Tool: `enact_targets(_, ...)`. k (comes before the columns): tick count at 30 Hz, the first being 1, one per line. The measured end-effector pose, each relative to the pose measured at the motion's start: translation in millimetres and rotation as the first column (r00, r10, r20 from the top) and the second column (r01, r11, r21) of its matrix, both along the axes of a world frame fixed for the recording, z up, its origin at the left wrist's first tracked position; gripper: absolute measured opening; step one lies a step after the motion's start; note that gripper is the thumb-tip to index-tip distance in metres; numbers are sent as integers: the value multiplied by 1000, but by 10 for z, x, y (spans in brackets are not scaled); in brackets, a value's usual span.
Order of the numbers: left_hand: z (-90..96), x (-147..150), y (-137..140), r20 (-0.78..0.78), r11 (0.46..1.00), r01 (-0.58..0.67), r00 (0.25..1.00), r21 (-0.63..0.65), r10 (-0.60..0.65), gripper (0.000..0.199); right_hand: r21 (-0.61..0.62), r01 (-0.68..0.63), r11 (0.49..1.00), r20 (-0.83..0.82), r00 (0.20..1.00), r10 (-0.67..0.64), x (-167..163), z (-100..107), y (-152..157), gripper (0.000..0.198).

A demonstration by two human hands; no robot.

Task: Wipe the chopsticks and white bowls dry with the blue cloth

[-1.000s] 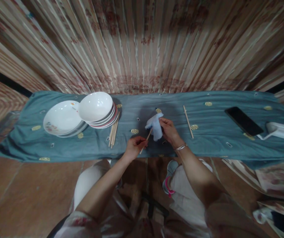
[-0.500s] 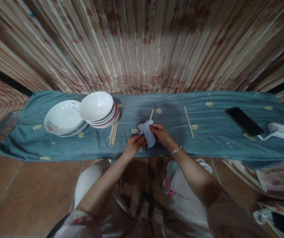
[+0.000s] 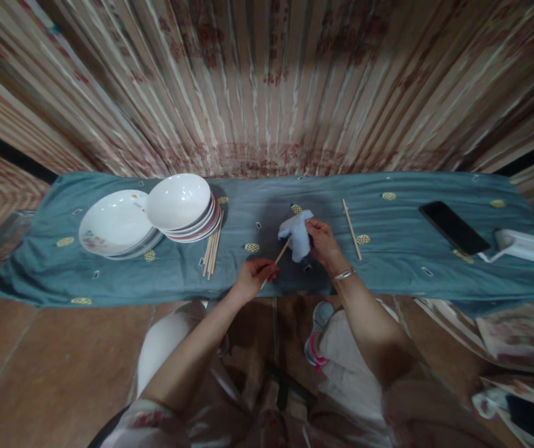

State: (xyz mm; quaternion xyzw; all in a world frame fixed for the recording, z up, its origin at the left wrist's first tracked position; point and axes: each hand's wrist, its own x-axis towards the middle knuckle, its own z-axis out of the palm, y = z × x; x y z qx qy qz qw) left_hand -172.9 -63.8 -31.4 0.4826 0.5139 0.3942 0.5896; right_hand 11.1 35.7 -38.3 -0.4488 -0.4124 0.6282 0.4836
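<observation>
My left hand pinches the near end of a wooden chopstick, which slants up and to the right. A pale blue cloth is draped around the chopstick's far end and hides it. My right hand, with a bracelet at the wrist, is closed on the cloth. Left of my hands, several chopsticks lie in a loose bundle. To the right, another chopstick or a close pair rests on the tablecloth.
A stack of bowls and a stack of wider dishes stand at the left of the blue-green tablecloth. At the right lie a black phone and a white object. A curtain hangs behind the table.
My right hand has moved the cloth up and to the right along the chopstick, away from my left hand. More of the chopstick's shaft shows between my hands.
</observation>
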Motion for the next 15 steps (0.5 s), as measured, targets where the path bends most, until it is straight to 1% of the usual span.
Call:
enact_targets(2, -22, -58, -3, -118, 996, 37, 993, 76, -28, 28, 27, 85, 996, -35, 996, -84, 91, 28, 34, 32)
enact_targets(4, -36, -136, -6, -278, 980, 80, 960, 183, -26, 23, 53, 156, 986, -70, 986, -152, 208, 70, 68, 30)
enact_targets(7, -33, -264, -10, -516, 925, 188, 856, 331, 10, 18, 88, 213, 973, -97, 974, -204, 379, 134, 101, 31)
enact_targets(10, -16, -359, -13, -659, 872, 299, 751, 388, 36, 19, 132, 230, 964, -70, 972, -222, 462, 172, 83, 32)
enact_targets(12, -7, -392, -11, -708, 843, 348, 705, 409, 52, 20, 184, 185, 965, 13, 982, -190, 454, 180, 43, 28)
enact_targets(14, 0, -405, -2, -739, 819, 381, 670, 428, 75, 22, 256, 46, 965, 181, 979, -95, 409, 181, -12, 24)
enact_targets(15, 4, -406, 5, -753, 808, 395, 652, 437, 88, 23, 290, -44, 956, 288, 957, -43, 379, 179, -43, 23)
